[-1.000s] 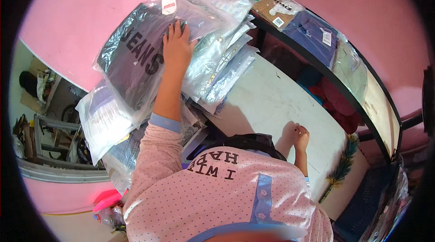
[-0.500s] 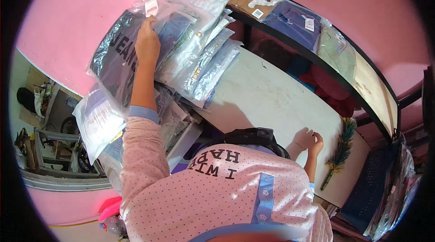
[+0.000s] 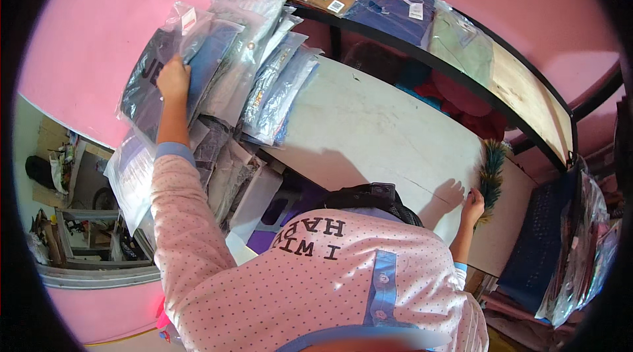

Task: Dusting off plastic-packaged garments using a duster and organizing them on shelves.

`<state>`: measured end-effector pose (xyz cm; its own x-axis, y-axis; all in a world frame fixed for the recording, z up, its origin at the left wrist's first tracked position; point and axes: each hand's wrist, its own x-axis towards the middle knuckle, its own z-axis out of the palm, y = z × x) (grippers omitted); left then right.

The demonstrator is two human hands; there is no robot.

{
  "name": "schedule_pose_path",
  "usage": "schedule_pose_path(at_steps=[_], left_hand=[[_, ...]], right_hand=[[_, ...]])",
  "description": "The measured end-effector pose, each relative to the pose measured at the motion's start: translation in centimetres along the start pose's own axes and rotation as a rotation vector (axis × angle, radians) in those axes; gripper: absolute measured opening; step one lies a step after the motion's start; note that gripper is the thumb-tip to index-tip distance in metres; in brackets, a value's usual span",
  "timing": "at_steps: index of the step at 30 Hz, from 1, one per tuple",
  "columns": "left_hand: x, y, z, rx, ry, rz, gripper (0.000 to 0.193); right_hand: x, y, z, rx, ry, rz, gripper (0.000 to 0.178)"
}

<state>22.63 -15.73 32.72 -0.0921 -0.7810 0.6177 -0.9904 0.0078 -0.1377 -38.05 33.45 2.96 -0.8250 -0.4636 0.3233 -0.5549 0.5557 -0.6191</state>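
My left hand is closed on a clear plastic bag of dark folded jeans, on the front of a leaning stack at the left. The bag has dark lettering and a white tag near its top. Right behind it is a bag with blue denim, then several more bagged garments. My right hand hovers over the right part of the white table, fingers loosely curled and apart, nothing seen in it. Next to it lies a green and dark feather duster; its lower end is partly hidden by my arm.
The white table stretches between my hands. Behind it runs a black-framed shelf with bagged brown, blue and green garments. More bagged clothes stand at the far right. A white bag hangs at the left edge.
My left hand has slid down from the tag at the bag's top to the middle of its front. My right hand has come closer to the feather duster. The whole view has shifted.
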Motion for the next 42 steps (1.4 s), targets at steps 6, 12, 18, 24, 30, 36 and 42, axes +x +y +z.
schedule_pose_path(at_steps=[6,12,18,24,30,36,42], left_hand=[[3.6,0.1,-8.0,-0.119,0.109,-0.029,0.030],[2.1,12.7,-14.7,-0.437,0.100,0.305,0.033],[-5.9,26.8,-14.1,-0.874,-0.063,0.656,0.036],[-11.1,33.8,-3.4,-1.466,-0.399,1.359,0.043],[-28.3,25.2,16.5,-1.454,-0.971,-0.428,0.051],[-32.8,24.5,12.3,-1.392,-1.025,-0.419,0.067],[-29.5,30.9,6.1,-0.769,-1.157,0.291,0.075]], right_hand=[[-0.5,1.8,-2.2,-0.027,0.085,0.026,0.018],[-1.6,4.3,-2.6,-0.212,0.211,0.134,0.034],[-3.8,6.1,-3.0,-0.314,0.256,0.152,0.065],[-7.0,5.3,-4.9,-0.114,-0.007,0.240,0.097],[-8.0,6.9,-5.9,-0.143,-0.118,0.305,0.074],[-7.3,8.9,-6.4,-0.080,-0.211,0.330,0.044],[-6.9,8.7,-5.5,0.154,-0.194,0.400,0.038]])
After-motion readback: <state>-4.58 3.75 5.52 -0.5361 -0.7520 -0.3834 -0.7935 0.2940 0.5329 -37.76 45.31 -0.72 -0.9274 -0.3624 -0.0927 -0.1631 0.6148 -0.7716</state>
